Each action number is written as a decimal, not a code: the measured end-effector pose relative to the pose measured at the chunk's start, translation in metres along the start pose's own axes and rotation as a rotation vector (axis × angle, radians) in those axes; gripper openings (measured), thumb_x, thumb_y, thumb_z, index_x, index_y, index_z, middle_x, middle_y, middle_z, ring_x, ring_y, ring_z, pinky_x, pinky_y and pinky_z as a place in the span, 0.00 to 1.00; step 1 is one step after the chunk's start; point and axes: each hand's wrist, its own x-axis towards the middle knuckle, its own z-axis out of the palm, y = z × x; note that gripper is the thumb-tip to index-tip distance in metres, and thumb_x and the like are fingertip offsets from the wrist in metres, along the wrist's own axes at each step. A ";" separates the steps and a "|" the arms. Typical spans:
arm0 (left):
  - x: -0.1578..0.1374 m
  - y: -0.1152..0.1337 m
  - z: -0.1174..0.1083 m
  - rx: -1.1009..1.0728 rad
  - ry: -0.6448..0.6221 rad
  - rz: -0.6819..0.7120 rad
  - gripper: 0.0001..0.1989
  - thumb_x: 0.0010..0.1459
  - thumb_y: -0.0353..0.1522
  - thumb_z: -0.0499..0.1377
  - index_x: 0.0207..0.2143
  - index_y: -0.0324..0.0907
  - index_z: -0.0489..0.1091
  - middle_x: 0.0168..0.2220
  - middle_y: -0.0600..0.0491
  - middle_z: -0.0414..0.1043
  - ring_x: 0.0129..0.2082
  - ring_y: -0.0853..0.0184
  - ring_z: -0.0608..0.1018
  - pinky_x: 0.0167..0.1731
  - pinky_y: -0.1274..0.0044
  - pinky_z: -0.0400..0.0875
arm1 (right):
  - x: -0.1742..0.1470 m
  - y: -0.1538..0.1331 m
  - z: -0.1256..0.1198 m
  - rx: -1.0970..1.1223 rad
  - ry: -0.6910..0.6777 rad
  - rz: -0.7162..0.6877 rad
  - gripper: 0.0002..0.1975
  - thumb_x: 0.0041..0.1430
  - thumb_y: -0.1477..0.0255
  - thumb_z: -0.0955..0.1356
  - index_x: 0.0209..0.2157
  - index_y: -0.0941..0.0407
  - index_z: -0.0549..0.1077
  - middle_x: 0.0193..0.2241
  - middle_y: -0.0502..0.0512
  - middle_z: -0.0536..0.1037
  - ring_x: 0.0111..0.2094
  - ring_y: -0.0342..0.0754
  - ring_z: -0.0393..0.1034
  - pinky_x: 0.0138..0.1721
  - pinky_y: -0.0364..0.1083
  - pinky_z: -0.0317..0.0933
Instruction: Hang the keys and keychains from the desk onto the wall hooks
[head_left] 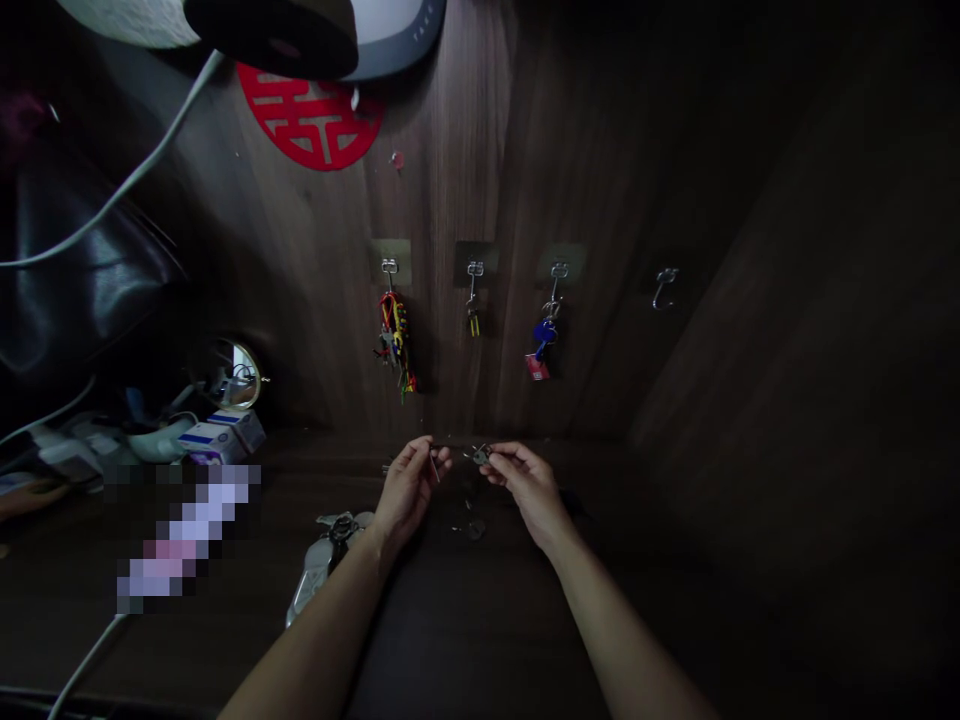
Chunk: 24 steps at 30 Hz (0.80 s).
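Note:
Both hands are held close together above the dark wooden surface. My left hand (405, 490) is closed in a pinch on a thin dark thing (434, 466), too small and dim to name. Facing it, my right hand (525, 483) pinches a small bunch of keys (480, 455) between thumb and fingers. Below the hands lies a small round dark thing (475, 529) with a little metal piece beside it. Partly behind my left forearm is another key bunch (345, 525) with a pale, rounded plastic case (309, 575).
On the wall, hooks carry a colourful braided cord with keys (395, 330), yellow-tipped keys (473, 318) and a blue-tagged bunch (546, 335). A bare hook (664, 287) is at right. Left are boxes (225, 435), a round mirror (234, 373), a black bag (82, 260) and a cable (142, 175).

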 end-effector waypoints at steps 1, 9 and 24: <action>0.000 -0.001 0.000 0.019 -0.006 0.003 0.10 0.46 0.32 0.65 0.31 0.39 0.70 0.25 0.57 0.71 0.30 0.71 0.77 0.38 0.76 0.72 | 0.000 -0.001 -0.001 0.013 0.023 -0.009 0.14 0.43 0.63 0.73 0.31 0.56 0.74 0.27 0.51 0.77 0.28 0.44 0.72 0.28 0.41 0.62; -0.002 -0.009 -0.002 0.251 -0.080 -0.074 0.17 0.44 0.38 0.65 0.35 0.39 0.71 0.22 0.58 0.69 0.23 0.75 0.72 0.26 0.82 0.68 | 0.000 -0.006 -0.004 -0.010 0.075 -0.073 0.15 0.46 0.63 0.71 0.35 0.56 0.73 0.30 0.54 0.79 0.30 0.45 0.72 0.27 0.41 0.62; -0.016 -0.014 0.004 0.720 -0.337 0.048 0.21 0.51 0.42 0.59 0.45 0.42 0.68 0.26 0.56 0.68 0.16 0.77 0.61 0.16 0.84 0.58 | -0.007 -0.008 0.011 -0.161 -0.029 -0.124 0.14 0.45 0.61 0.71 0.29 0.55 0.72 0.23 0.51 0.76 0.23 0.43 0.69 0.24 0.41 0.61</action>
